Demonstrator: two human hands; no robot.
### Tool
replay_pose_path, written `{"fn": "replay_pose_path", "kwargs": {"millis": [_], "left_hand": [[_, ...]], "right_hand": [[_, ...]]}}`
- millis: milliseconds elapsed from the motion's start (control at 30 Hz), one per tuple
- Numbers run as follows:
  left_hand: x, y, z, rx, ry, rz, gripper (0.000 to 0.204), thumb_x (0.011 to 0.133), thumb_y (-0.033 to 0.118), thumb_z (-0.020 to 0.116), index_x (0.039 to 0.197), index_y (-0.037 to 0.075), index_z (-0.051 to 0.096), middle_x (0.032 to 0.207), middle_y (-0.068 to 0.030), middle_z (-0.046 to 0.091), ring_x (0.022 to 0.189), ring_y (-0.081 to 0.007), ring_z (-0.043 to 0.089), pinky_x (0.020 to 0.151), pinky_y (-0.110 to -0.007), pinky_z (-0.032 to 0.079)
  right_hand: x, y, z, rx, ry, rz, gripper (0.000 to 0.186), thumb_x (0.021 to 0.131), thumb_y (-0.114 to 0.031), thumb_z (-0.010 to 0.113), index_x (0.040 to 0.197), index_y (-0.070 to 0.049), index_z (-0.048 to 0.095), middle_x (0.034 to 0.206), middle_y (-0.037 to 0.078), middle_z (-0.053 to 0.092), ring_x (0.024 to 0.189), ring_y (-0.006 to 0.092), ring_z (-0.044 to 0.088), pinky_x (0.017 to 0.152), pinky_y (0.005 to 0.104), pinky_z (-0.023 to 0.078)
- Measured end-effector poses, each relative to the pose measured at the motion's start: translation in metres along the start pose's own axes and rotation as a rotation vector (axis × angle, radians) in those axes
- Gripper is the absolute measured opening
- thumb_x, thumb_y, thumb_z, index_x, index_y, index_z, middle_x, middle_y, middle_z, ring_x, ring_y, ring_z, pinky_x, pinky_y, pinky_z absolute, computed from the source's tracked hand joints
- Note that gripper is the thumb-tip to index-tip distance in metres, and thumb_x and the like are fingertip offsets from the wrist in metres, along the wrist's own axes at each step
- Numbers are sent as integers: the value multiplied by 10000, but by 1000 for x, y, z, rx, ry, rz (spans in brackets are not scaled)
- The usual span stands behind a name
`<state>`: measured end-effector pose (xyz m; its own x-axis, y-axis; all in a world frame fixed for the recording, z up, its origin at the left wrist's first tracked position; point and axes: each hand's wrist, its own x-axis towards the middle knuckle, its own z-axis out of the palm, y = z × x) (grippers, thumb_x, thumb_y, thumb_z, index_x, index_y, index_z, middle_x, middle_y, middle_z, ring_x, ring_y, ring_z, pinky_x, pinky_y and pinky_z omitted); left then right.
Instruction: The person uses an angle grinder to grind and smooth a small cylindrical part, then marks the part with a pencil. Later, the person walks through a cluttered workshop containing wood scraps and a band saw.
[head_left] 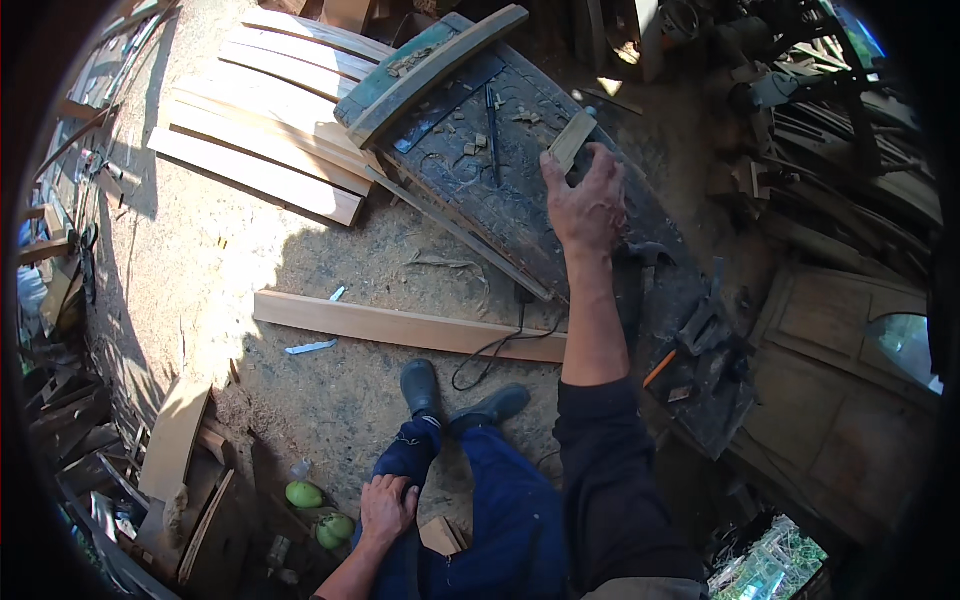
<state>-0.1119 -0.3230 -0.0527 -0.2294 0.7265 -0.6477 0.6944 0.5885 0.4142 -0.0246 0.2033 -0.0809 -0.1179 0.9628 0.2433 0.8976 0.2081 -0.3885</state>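
Note:
My right hand (590,205) reaches over a dark, worn workbench (535,225), its thumb and fingers closed around a small pale wood block (572,142). Left of that block, a thin dark rod-like tool (492,135) lies on the bench among wood chips (470,148). Across the bench's far end rests a slightly curved wooden board (440,75). A hammer (652,252) lies right of my right wrist, partly in shadow. Down on my left thigh, my left hand (388,510) lies with its fingers stretched out, holding nothing.
Several sawn planks (260,175) lie on the ground at the far left. One long plank (400,325) crosses the floor before my boots, with a black cable (485,352) over it. A vise-like metal tool (705,325) and panelled wood door (820,340) are right; green coconuts (304,494) lower left.

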Motion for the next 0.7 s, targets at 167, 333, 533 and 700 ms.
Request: {"fn": "replay_pose_path", "kwargs": {"millis": [167,333,533,700], "left_hand": [[-25,-4,7,-147,139,23,219,929,225,702,1064,66,767,985,-147,732,944,-316,697,855,-444,502],[-19,68,-59,-657,290,-65,229,974,106,660,1165,-10,710,1031,-184,728,918,-270,730,841,-374,568],[-23,228,-233,-1108,215,528,457,948,151,731,1368,20,606,1283,-118,669,1176,-233,627,1014,-375,503],[-91,301,-315,-1073,320,1001,459,821,102,815,1251,46,663,1303,-146,671,1244,-318,627,1048,-430,493]], "right_hand": [[35,-10,16,106,-27,116,463,846,-236,738,1213,-51,527,1154,238,631,1083,458,649,879,570,533],[-62,-47,-141,337,-9,-61,507,834,-71,773,1283,-38,539,1166,205,644,1068,408,665,876,494,545],[-155,-120,-352,527,-7,-340,539,837,-25,805,1320,-19,567,1206,178,639,1099,367,660,916,453,549],[-176,-160,-437,723,100,-568,529,862,-36,792,1307,-36,506,1301,233,614,1172,420,640,968,482,536]]}}
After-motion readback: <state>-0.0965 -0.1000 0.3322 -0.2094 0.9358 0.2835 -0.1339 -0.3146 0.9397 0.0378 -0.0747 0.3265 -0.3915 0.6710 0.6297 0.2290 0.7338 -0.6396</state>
